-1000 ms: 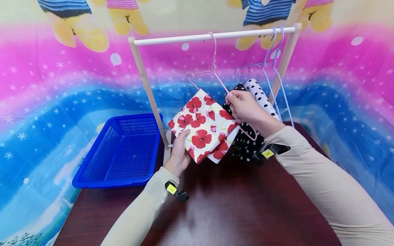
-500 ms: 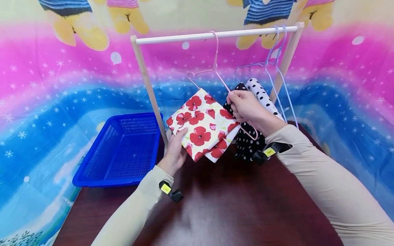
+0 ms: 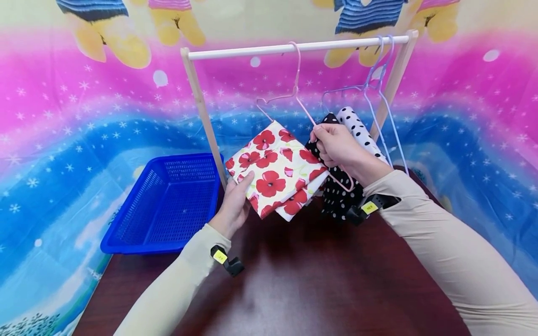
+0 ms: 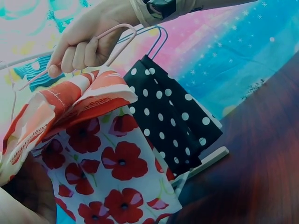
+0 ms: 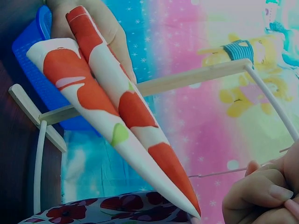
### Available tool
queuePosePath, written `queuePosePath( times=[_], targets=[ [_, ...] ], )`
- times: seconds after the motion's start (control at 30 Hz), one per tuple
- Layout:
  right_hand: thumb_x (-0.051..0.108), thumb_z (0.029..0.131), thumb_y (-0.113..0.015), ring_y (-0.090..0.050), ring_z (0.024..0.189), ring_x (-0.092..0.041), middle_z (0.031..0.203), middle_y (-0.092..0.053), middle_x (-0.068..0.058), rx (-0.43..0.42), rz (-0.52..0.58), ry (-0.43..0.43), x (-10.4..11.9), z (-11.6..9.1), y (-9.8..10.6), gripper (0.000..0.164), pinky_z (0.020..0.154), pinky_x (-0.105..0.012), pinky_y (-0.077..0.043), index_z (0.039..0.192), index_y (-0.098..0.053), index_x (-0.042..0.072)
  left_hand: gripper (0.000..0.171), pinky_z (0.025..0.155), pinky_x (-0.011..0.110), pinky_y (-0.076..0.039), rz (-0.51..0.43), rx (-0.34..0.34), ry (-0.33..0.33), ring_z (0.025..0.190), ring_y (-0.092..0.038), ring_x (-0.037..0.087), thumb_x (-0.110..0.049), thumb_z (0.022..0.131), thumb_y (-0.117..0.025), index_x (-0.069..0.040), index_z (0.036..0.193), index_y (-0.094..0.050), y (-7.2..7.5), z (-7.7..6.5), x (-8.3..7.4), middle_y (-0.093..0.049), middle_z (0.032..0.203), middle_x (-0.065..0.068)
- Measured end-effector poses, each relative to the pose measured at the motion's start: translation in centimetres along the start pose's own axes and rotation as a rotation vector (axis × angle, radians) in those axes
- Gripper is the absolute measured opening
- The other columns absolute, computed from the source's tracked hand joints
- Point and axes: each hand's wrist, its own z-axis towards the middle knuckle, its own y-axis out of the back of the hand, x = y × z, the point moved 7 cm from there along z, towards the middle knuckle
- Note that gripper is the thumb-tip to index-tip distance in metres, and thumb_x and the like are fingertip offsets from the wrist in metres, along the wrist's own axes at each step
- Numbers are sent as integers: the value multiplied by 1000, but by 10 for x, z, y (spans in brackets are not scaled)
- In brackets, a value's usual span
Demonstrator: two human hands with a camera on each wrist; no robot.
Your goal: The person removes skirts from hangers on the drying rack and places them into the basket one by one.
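Observation:
A white cloth with red flowers (image 3: 271, 156) lies folded over the lower part of a pink hanger (image 3: 306, 111), which hooks on the rack's rail. My left hand (image 3: 230, 205) pinches the cloth at its lower left side, thumb on the front face. With curled fingers my right hand (image 3: 341, 148) grips the hanger's sloping right arm; that hand shows again above the cloth in the left wrist view, its knuckles (image 4: 79, 55) bent. The hanger's rounded right end sticks out past the cloth. In the right wrist view the cloth's folded layers (image 5: 110, 107) appear edge-on.
The wooden rack (image 3: 252, 51) stands on the dark red table (image 3: 328, 280). At its right end hang blue hangers (image 3: 394, 126), a black dotted cloth (image 3: 336, 193) and a white dotted cloth (image 3: 357, 128). A blue basket (image 3: 176, 210) sits at left, beside the rack's post.
My left hand has moved left and slightly up, drawing the flowered cloth's lower left side with it. My right hand keeps its grip on the pink hanger.

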Motion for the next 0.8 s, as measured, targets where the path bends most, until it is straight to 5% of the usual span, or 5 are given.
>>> queuePosePath(
  times=[0.23,0.57,0.8],
  targets=[
    [30,112,-31,-21,41,-6,50,-27,8,3,0,0,-1,0,-1,34,41,-21,-19,95,-49,8,50,89,21,-58,39,9,-22,114,-68,14,-34,105,-54,-14,148,-41,5,-1,-7,-60,142,9],
    [28,112,-30,-21,40,-5,49,-26,9,-5,35,5,-1,-1,-3,33,41,-21,-18,94,-49,9,55,98,28,-56,107,-19,-12,124,-65,19,-40,102,-57,-15,148,-40,12,-7,-13,-61,141,6],
    [28,112,-30,-21,40,-5,49,-27,9,0,38,10,-1,-2,-2,33,41,-21,-17,92,-49,10,48,88,22,-59,98,-12,-45,97,-72,6,-31,104,-56,-8,144,-45,18,-8,-16,-69,123,4]
  ],
)
